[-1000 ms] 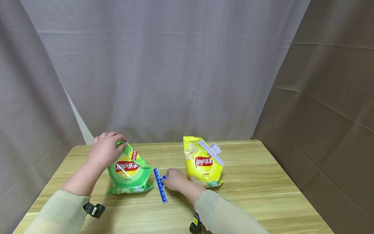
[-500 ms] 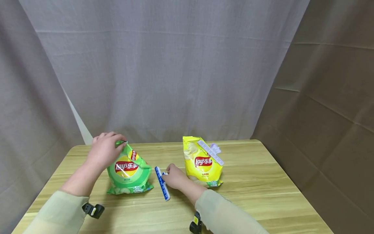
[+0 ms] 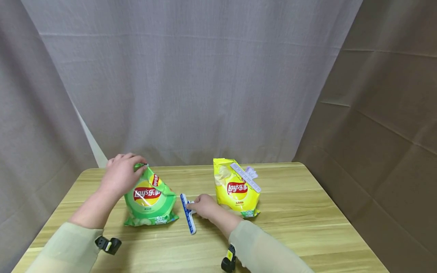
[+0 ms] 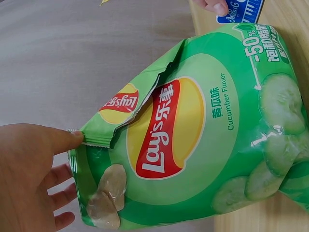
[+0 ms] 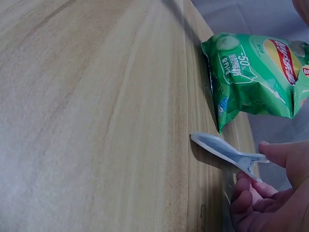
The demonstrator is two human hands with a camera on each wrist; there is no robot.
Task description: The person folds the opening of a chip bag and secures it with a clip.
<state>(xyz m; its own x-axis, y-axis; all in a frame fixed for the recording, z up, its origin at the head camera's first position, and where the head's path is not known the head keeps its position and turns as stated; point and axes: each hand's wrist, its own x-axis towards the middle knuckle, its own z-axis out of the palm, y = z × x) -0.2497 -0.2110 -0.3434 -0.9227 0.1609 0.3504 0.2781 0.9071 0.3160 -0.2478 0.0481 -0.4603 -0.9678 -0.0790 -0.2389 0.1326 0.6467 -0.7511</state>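
Observation:
On the left of the table stands a green Lay's chip bag (image 3: 146,210), cucumber flavor. Its top corner is folded over at a slant, and my left hand (image 3: 123,174) pinches that top between thumb and fingers, as the left wrist view shows up close. Between the two bags my right hand (image 3: 206,206) holds a blue and white bag clip (image 3: 189,217) with piano-key markings. In the right wrist view the thumb is on one handle of the clip (image 5: 217,146) and the fingers are on the other; its long jaws look closed at the far end.
A yellow Lay's bag (image 3: 235,199) stands right of my right hand, its folded top held by a pale purple bag clip (image 3: 246,177). The wooden table (image 3: 307,220) meets grey curtains (image 3: 218,94) behind and a brown cloth (image 3: 385,144) at the right.
My right hand has taken the blue clip by its handles and turned it, so its white edge shows. My left hand stays on the green bag's top.

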